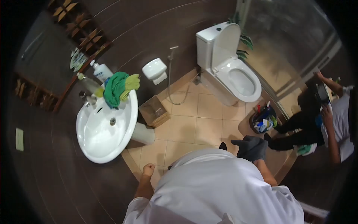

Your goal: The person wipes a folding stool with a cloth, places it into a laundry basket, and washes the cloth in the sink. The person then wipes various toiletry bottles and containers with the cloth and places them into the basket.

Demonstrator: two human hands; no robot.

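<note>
My left hand [148, 170] hangs low beside my white shirt, fingers curled into a fist with nothing visible in it. On the other side, my right hand [258, 162] is closed on a dark grey cloth [251, 148], which covers most of the fingers. The cloth hangs in front of me over the tiled floor. Close by to its right is a dark tub [255, 125] holding bottles and packets. Left of my left hand is a white sink [97, 140], with a green cloth [115, 87] and yellow-green gloves [129, 85] on its back rim.
A white toilet [238, 80] stands ahead with its lid up. A woven bin [154, 111] sits beside the sink pedestal. Bottles [101, 71] stand behind the sink, under a mirror [44, 56]. Another person [337, 115] is at the right by a glass shower panel [287, 37].
</note>
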